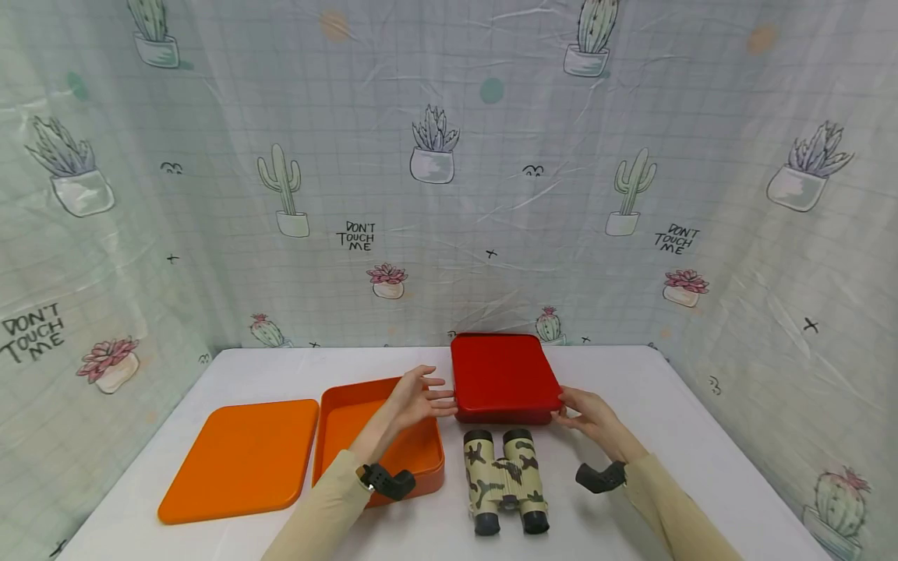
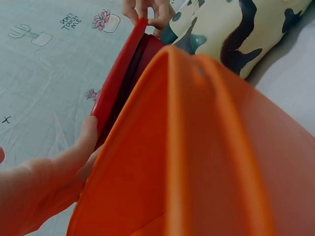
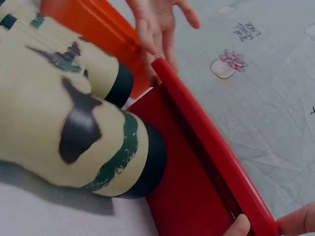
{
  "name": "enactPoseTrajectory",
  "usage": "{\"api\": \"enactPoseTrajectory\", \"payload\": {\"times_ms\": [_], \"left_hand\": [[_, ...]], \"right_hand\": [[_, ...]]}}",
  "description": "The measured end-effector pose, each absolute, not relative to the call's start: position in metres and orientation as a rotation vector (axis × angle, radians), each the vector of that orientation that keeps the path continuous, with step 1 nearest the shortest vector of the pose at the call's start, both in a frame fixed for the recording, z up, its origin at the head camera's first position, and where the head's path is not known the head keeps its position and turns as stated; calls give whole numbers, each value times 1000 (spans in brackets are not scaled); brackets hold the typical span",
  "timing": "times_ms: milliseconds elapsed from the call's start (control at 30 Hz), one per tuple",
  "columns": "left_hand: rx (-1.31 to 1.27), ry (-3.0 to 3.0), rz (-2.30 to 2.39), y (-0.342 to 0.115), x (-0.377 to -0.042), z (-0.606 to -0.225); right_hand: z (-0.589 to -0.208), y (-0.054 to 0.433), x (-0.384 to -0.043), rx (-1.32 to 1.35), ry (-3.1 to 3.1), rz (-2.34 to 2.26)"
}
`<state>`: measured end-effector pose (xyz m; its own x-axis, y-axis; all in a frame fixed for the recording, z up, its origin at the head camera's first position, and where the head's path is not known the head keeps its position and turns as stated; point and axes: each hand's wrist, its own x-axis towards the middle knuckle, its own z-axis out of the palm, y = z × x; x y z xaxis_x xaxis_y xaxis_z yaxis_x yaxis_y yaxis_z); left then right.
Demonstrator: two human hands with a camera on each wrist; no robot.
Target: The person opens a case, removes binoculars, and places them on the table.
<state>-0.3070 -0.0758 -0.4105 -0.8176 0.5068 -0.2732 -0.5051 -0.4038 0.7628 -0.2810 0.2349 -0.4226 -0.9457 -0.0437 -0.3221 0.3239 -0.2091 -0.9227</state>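
Note:
A red lid (image 1: 501, 370) lies over a red box (image 3: 182, 172) at the back of the table. In the right wrist view a dark gap runs between the lid and the box wall. My right hand (image 1: 592, 418) pinches the lid's edge at the near right corner, thumb below and a finger on the other side. My left hand (image 1: 414, 401) has its fingers stretched out and touches the left side of the red lid. Camouflage binoculars (image 1: 501, 477) lie just in front of the red box.
Beneath my left forearm stands an open orange box (image 1: 429, 481). A flat orange lid (image 1: 242, 460) lies to its left on the white table (image 1: 701, 467). A patterned curtain (image 1: 491, 210) hangs behind and on both sides.

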Motion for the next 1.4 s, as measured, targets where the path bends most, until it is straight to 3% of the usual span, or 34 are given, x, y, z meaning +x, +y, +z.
{"api": "enactPoseTrajectory", "payload": {"times_ms": [733, 1400], "left_hand": [[111, 1176, 2147, -84, -292, -393], [149, 1192, 2089, -86, -288, -400]], "right_hand": [[-417, 231, -273, 281, 1839, -2151], [-412, 237, -269, 268, 1730, -2160]]}}
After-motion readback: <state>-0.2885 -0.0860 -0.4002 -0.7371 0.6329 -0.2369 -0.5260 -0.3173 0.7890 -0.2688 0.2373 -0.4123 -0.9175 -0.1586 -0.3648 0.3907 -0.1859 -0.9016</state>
